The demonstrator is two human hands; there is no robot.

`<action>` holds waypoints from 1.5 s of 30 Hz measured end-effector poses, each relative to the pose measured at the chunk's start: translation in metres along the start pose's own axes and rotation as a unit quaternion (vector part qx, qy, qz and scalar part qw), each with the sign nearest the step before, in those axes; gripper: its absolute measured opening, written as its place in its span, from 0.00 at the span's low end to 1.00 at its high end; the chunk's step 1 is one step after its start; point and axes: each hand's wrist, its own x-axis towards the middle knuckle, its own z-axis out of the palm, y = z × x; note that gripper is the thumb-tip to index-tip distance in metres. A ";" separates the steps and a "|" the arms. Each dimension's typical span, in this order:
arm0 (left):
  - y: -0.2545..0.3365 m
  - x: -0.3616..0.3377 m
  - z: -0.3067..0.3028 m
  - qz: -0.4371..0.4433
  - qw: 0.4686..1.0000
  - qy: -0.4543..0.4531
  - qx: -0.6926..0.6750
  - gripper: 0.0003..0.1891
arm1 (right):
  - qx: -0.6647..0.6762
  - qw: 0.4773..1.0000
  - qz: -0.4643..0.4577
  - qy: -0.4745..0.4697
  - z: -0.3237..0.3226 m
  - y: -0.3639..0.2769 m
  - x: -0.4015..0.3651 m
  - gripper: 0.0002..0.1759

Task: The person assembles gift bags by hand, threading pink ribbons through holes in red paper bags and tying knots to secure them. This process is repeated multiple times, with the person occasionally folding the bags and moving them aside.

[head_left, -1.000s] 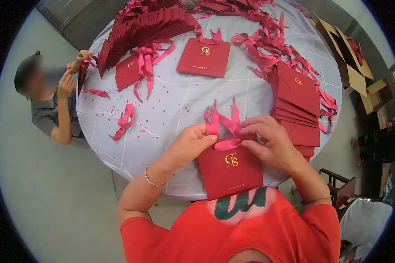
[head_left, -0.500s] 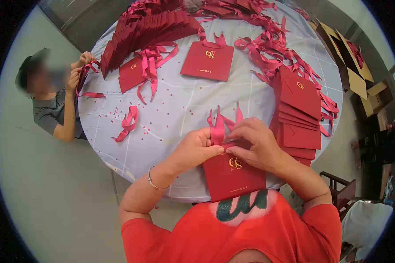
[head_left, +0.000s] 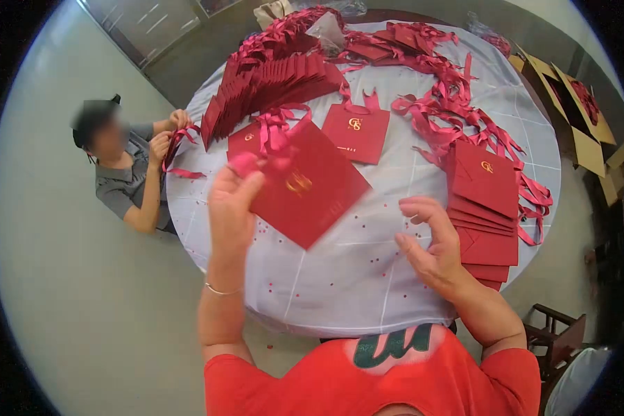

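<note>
My left hand (head_left: 234,201) grips a red paper gift bag (head_left: 312,187) near its ribbon handle and holds it tilted over the table. The bag carries a gold logo and is a little blurred by motion. Apart from it, my right hand (head_left: 433,243) hovers with its fingers spread and nothing in them, just left of a stack of red bags (head_left: 484,177). Beyond the held bag lies another red bag (head_left: 357,132) with a pink ribbon handle. A further bag (head_left: 241,141) is partly covered by the held one.
A long row of red bags (head_left: 270,87) leans at the far left of the round table (head_left: 326,298). Loose pink ribbons (head_left: 457,111) lie at the far right. A co-worker (head_left: 128,166) handles a ribboned bag at the left edge. Open cardboard boxes (head_left: 582,139) stand on the right.
The bag has moved from in front of my chest up and to the left, in my left hand. My right hand has let go of it and opened. The view has shifted slightly.
</note>
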 end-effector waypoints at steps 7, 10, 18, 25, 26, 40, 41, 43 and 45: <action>-0.001 0.126 0.031 0.022 0.984 -0.144 0.102 0.16 | -0.016 0.998 -0.051 -0.041 0.003 -0.006 -0.010 0.22; -0.040 0.162 0.054 -0.035 0.973 -0.198 0.110 0.18 | -0.040 0.996 -0.060 -0.056 0.006 -0.002 -0.012 0.23; -0.120 0.126 0.078 0.049 0.856 -0.086 0.507 0.41 | -0.065 0.993 -0.032 -0.097 0.006 0.000 -0.014 0.21; -0.111 0.083 0.107 0.127 0.691 -0.247 0.667 0.49 | -0.087 0.986 -0.054 -0.130 0.012 0.000 -0.019 0.18; -0.112 0.090 0.103 0.098 0.685 -0.288 0.663 0.49 | -0.092 0.986 -0.059 -0.129 0.012 0.001 -0.017 0.18; -0.163 0.048 0.064 0.248 0.716 -0.212 0.618 0.30 | -0.095 0.990 -0.105 -0.015 -0.031 -0.045 0.001 0.16; -0.162 0.046 0.065 0.271 0.705 -0.204 0.622 0.29 | -0.155 0.983 -0.098 -0.016 -0.045 -0.047 0.003 0.17; -0.151 0.044 0.070 0.312 0.680 -0.197 0.633 0.27 | -0.243 0.966 -0.085 -0.005 -0.078 -0.043 0.016 0.19; -0.143 0.042 0.074 0.325 0.672 -0.207 0.632 0.26 | -0.358 0.933 -0.013 -0.028 -0.109 -0.032 0.026 0.31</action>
